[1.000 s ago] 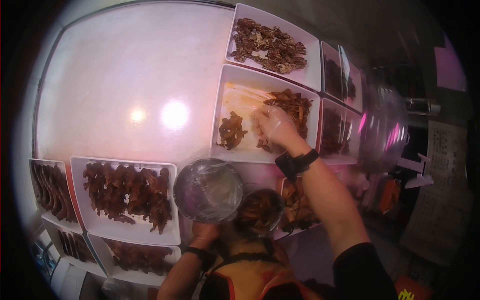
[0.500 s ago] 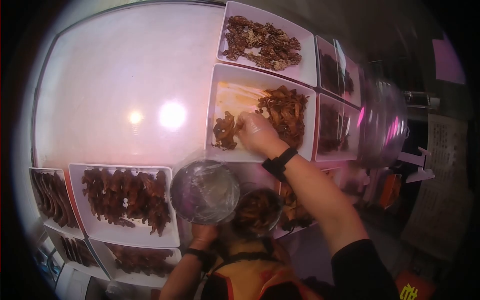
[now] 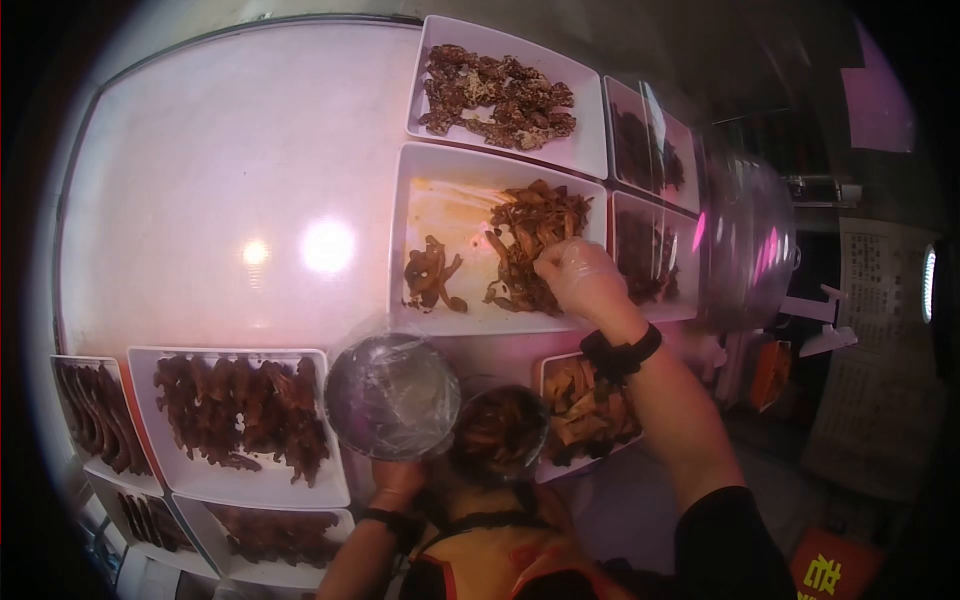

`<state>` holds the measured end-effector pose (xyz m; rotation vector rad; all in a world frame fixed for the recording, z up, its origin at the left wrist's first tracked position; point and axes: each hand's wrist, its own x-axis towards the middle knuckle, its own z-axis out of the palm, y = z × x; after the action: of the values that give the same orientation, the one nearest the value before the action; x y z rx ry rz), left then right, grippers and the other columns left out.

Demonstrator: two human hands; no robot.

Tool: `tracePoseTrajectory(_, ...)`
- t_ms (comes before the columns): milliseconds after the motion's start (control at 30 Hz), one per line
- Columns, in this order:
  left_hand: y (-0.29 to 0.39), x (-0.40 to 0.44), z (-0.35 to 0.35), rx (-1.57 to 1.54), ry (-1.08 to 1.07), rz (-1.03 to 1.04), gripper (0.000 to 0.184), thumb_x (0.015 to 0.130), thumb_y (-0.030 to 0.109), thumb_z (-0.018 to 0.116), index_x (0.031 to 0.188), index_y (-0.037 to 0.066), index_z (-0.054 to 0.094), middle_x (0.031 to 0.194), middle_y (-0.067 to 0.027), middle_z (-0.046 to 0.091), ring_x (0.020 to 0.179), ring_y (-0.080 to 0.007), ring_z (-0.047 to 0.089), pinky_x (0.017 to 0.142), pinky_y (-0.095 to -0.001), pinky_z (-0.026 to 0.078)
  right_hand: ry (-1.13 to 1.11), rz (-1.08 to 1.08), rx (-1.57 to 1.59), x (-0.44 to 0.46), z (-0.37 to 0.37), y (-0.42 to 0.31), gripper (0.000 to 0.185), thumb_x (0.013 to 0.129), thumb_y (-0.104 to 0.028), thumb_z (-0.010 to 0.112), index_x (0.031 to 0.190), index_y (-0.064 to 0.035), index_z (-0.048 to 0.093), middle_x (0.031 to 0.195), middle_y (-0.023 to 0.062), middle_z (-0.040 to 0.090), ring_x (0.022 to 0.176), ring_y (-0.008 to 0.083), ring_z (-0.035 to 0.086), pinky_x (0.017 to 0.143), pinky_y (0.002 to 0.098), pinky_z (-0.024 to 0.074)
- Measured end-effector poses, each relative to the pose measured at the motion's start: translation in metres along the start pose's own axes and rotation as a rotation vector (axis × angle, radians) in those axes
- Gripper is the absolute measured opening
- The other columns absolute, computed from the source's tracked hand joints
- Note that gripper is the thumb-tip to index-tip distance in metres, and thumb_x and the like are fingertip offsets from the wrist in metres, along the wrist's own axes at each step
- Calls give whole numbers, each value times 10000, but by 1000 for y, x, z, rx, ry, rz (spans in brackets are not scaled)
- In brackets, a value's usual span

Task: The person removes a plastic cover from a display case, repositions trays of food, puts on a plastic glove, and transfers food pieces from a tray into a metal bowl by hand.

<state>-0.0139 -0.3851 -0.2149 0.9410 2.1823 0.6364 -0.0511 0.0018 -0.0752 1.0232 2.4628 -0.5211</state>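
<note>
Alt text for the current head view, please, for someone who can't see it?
A person's right hand touches the larger pile of brown food in a white tray. The left hand, partly hidden, is at a plastic-lined bowl; other food trays stand around.

Black sleeve (image 3: 725,540); right wristband (image 3: 622,352), black; left wristband (image 3: 396,524), black; yellow garment (image 3: 490,550), red-edged, with black strap (image 3: 500,520); clear thin glove (image 3: 588,268), right hand (image 3: 582,282).

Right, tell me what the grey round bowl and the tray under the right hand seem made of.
Grey bowl: probably metal, from its dull sheen, beneath clear plastic film showing bright wrinkles.
Tray under the right hand: smooth, opaque white; likely hard plastic, possibly ceramic.
</note>
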Motion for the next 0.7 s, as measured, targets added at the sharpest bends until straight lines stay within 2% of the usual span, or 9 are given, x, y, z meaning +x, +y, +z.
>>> tracePoseTrajectory(67, 2, 0, -2, -1, -1, 6, 377, 834, 259, 704, 1207, 200, 710, 1171, -113, 702, 1073, -368, 654, 897, -477, 518, 178, 93, -15, 11, -2, 1, 243, 910, -285, 715, 1011, -67, 745, 1056, 229, 696, 1008, 399, 667, 872, 471, 525)
tracePoseTrajectory(200, -1, 3, 2, 0, 27, 1, 359, 836, 235, 695, 1191, 190, 714, 1170, -115, 701, 1064, -363, 655, 891, -479, 517, 101, 99, -213, 52, 27, -6, 279, 917, -282, 679, 963, -11, 732, 1037, 252, 695, 998, 420, 662, 895, 497, 524)
tracePoseTrajectory(300, 1, 1, 7, -166, 81, -145, 363, 833, 223, 694, 1193, 179, 713, 1167, -124, 702, 1055, -362, 657, 888, -487, 515, 285, 60, -49, 55, 30, 6, 285, 921, -279, 658, 933, -4, 733, 989, 251, 699, 980, 426, 660, 877, 494, 521)
tracePoseTrajectory(367, -2, -1, 7, -86, 32, -113, 370, 830, 224, 698, 1197, 177, 712, 1175, -126, 700, 1062, -362, 656, 891, -488, 514, 350, 10, 90, 43, 9, 1, 303, 908, -296, 676, 889, 3, 717, 956, 245, 688, 844, 441, 658, 784, 477, 520)
tracePoseTrajectory(467, -11, -1, 15, -8, 26, -32, 372, 828, 226, 704, 1197, 177, 714, 1184, -127, 700, 1081, -361, 653, 902, -488, 512, 499, -144, 182, 29, 6, -3, 285, 941, -271, 686, 891, 9, 696, 869, 166, 709, 697, 327, 669, 702, 419, 530)
tracePoseTrajectory(533, -10, 1, 13, -11, 67, -3, 367, 829, 226, 706, 1192, 178, 717, 1186, -125, 702, 1093, -361, 651, 910, -486, 511, 184, -79, 645, 25, 12, -9, 234, 989, -224, 667, 923, 0, 681, 806, 50, 675, 672, 154, 637, 669, 330, 525)
tracePoseTrajectory(567, -8, 0, 12, -32, 62, -15, 359, 828, 227, 706, 1183, 180, 721, 1180, -123, 705, 1100, -362, 649, 916, -484, 510, 184, -80, 646, 22, 16, -13, 234, 989, -224, 667, 923, 0, 681, 806, 50, 675, 672, 154, 637, 669, 330, 525)
tracePoseTrajectory(633, -3, 1, 6, -51, 56, -30, 350, 828, 228, 707, 1174, 181, 725, 1174, -120, 707, 1106, -363, 647, 922, -482, 510, -133, 5, 935, 17, 22, -35, 178, 1026, -170, 623, 959, -11, 667, 794, -16, 632, 714, 60, 605, 668, 270, 515)
tracePoseTrajectory(700, 1, 2, 0, -39, 55, -7, 349, 820, 210, 714, 1167, 174, 729, 1164, -116, 712, 1107, -368, 646, 929, -479, 507, -177, -56, 909, 26, 44, -46, 184, 1012, -185, 637, 981, -8, 673, 807, 12, 654, 721, 95, 624, 685, 288, 522)
